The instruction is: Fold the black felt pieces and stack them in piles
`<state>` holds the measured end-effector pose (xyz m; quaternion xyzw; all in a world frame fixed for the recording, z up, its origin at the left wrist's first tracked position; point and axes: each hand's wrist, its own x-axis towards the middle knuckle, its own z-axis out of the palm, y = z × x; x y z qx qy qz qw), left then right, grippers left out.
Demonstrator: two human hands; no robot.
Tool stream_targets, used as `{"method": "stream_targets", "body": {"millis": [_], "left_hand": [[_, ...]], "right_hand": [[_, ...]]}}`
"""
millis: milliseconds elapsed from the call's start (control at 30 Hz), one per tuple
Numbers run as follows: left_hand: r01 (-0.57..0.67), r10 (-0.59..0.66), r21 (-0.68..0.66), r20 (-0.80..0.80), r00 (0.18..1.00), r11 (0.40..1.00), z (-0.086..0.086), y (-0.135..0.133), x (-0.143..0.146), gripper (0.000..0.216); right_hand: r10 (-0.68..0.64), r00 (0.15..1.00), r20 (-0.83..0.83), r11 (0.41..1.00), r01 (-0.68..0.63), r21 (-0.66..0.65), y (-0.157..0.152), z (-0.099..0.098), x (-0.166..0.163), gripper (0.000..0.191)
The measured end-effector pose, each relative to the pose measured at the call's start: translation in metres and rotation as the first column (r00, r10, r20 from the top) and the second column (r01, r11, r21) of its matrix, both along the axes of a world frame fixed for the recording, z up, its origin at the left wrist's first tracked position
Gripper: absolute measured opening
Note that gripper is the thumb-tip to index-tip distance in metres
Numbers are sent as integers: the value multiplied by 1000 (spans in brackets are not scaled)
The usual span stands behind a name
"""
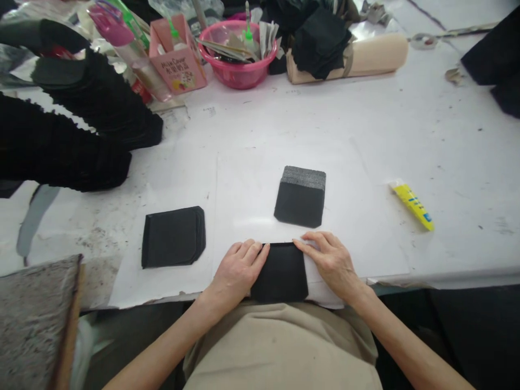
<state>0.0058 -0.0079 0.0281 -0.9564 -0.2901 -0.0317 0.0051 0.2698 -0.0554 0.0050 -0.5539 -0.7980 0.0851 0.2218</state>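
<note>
piece: one flat black fabric piece [280,273], roughly square, lying on the near edge of the white table [447,135], right in front of the body
left hand [238,271]: flat, fingers stretched out, tips pressing the piece's left edge; nothing gripped
right hand [331,260]: flat, fingers spread, tips on the piece's top right corner; nothing gripped
board: one grey speckled board [36,314], far left of the piece, same near edge
stacks: two. Low black stack [174,236] left of the piece; taller black stack [300,197] just beyond it
tube: one yellow tube [412,205], right of and beyond the piece; blue print, too small to read
heap: black cut pieces [81,124], far left beyond
carton: one pink carton [179,54], far beyond; its writing is unclear
bowl: one pink plastic bowl [238,54], far beyond, beside the carton
roll: one beige roll [377,54], far beyond, right
</note>
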Motion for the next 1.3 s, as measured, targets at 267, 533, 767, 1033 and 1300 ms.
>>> {"method": "stream_targets", "body": {"millis": [267,533,767,1033,1300], "left_hand": [[-184,184,-17,217,959,983,-13,-11,-22,27],[-227,243,-87,367,898,970,-16,-11,-21,20],[-242,284,-151,428,858,958,-20,-12,-23,9],[-280,366,-250,440,820,927,-22,-13,-25,4],[-273,499,-464,484,719,843,-15,-9,-27,25]], "right_hand": [[6,1000,-1,1000,-6,8,1,1,-1,35],[-61,980,-191,998,58,-20,5,4,-2,30],[-46,997,-55,998,43,-44,14,11,-33,20],[0,999,-42,989,-7,-150,30,19,-37,2],[-16,979,-206,975,-30,-220,31,16,-34,10]]}}
